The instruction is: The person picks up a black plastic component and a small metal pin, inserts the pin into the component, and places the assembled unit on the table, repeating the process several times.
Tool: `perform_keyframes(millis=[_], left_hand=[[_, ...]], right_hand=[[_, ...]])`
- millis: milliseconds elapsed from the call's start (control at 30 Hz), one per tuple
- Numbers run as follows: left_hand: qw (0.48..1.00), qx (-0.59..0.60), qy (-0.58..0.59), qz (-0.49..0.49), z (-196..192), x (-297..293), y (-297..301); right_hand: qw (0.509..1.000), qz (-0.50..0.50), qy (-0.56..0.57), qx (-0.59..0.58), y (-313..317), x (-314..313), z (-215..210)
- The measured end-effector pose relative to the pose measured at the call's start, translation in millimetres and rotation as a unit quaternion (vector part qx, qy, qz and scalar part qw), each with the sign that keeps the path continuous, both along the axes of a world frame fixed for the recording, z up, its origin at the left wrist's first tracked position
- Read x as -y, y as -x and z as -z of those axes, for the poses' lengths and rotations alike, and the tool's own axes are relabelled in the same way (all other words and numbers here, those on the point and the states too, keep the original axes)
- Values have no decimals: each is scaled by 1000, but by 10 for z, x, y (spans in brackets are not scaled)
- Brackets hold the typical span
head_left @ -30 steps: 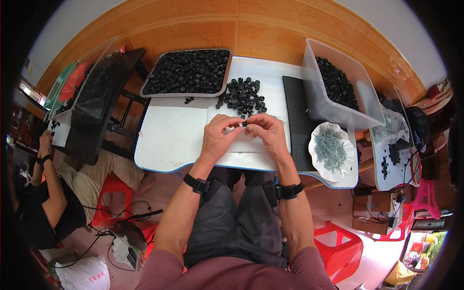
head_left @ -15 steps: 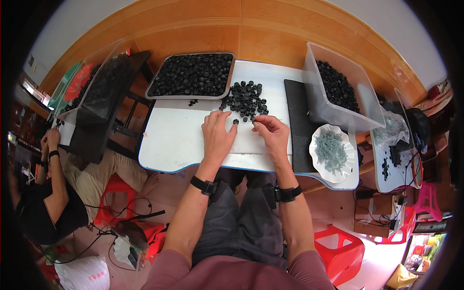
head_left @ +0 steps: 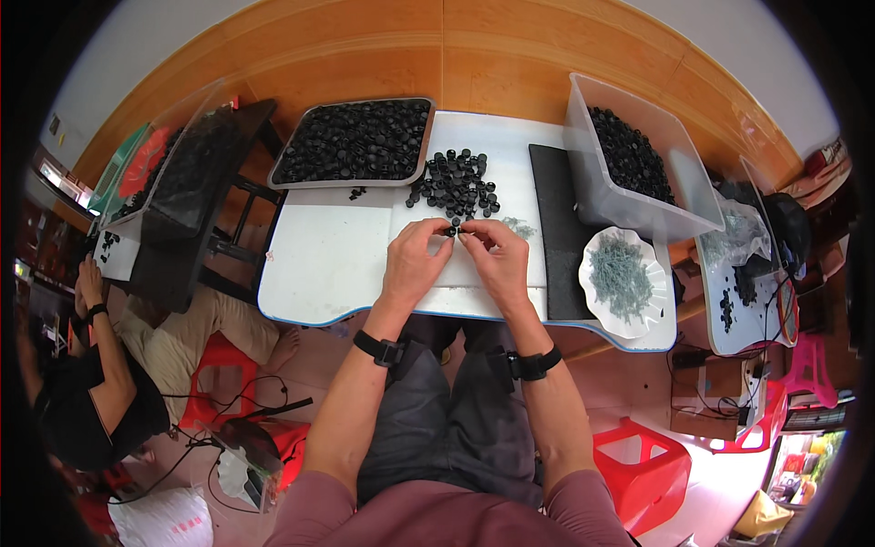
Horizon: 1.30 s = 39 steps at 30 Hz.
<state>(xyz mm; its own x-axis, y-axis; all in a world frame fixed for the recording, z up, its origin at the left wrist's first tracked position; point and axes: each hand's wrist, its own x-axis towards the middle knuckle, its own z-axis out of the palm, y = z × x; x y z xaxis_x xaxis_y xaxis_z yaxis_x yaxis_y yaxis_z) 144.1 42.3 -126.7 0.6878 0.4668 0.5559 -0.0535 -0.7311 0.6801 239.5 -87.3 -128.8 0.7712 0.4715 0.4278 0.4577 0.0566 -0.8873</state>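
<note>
My left hand and my right hand meet over the white table, fingertips pinched together on a small black cap. Just beyond the fingers lies a loose pile of small black caps. A little heap of thin grey pins lies by my right hand. Both wrists wear black bands.
A grey tray full of black caps sits at the back left, a clear tub of black caps at the back right. A white dish of grey pins and a black mat lie right. Another person sits at left. Red stools stand below.
My hands reached forward to the pile of caps half a second ago and have drawn back together, pinching a cap between the fingertips.
</note>
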Motion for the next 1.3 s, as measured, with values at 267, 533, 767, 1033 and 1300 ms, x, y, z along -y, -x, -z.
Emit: perform_keyframes(millis=[267, 533, 767, 1033, 1300], left_hand=[[1000, 12, -4, 12, 18, -23, 0], [1000, 14, -5, 17, 2, -21, 7], [999, 7, 27, 21, -11, 5, 14], [994, -4, 100, 36, -38, 12, 6], [997, -18, 63, 51, -18, -6, 10]], right_hand=[[999, 10, 22, 32, 22, -9, -34], [999, 15, 27, 41, 27, -20, -55], [999, 11, 19, 44, 28, -23, -59], [1000, 8, 14, 12, 33, -22, -38], [1000, -10, -2, 22, 4, 4, -14]])
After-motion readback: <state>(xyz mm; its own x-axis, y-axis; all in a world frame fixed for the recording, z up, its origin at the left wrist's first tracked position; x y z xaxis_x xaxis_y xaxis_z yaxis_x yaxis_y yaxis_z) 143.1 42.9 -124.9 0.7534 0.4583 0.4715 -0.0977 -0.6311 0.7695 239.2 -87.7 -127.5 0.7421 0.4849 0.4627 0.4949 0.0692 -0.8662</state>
